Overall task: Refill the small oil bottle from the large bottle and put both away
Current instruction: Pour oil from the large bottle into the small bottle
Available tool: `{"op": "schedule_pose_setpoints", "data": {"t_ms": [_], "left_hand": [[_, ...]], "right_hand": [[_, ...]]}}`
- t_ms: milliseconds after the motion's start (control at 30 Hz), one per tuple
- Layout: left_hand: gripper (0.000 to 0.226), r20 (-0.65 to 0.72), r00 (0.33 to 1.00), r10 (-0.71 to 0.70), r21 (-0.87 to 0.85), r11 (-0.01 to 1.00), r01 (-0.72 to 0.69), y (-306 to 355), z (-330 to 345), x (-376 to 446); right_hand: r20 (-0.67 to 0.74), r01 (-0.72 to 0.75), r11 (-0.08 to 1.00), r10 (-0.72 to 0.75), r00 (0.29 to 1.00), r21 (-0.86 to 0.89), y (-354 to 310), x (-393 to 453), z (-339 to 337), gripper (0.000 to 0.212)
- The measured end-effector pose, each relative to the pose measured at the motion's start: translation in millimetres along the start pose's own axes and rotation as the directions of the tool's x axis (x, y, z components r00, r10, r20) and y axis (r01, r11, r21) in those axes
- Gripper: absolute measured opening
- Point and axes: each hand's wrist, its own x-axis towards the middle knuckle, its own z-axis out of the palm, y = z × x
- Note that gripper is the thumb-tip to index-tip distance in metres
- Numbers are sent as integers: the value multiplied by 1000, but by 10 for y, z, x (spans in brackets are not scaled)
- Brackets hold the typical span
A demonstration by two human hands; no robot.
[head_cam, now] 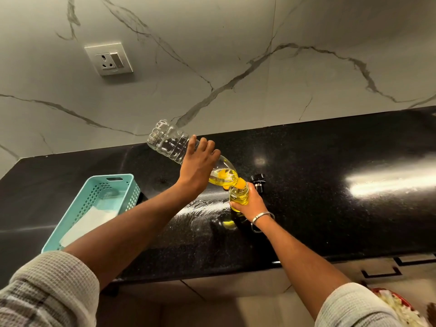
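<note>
Gripping two bottles: left hand [198, 166] tilts large bottle [169, 143], right hand [251, 204] clasps small bottle [238, 195]

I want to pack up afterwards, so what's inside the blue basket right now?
The blue basket on the counter holds a flat white thing lying on its floor. What it is cannot be told. The left forearm covers the basket's near corner, hiding anything there.

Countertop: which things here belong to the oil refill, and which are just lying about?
In use: large clear plastic bottle, tilted by left hand; small glass oil bottle, held by right hand; black cap.
Lying about: turquoise plastic basket; wall socket.
</note>
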Motion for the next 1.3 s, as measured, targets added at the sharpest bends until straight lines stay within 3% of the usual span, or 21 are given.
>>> {"op": "schedule_pose_setpoints", "data": {"t_ms": [800, 1300], "left_hand": [[54, -30, 999, 11, 123, 992, -7, 54, -38, 11], [54, -13, 1000, -5, 58, 998, 5, 29, -69, 31]], "right_hand": [[7, -5, 1000, 5, 1000, -20, -16, -4, -7, 65], [8, -11, 1000, 11, 1000, -13, -5, -6, -5, 64]]}}
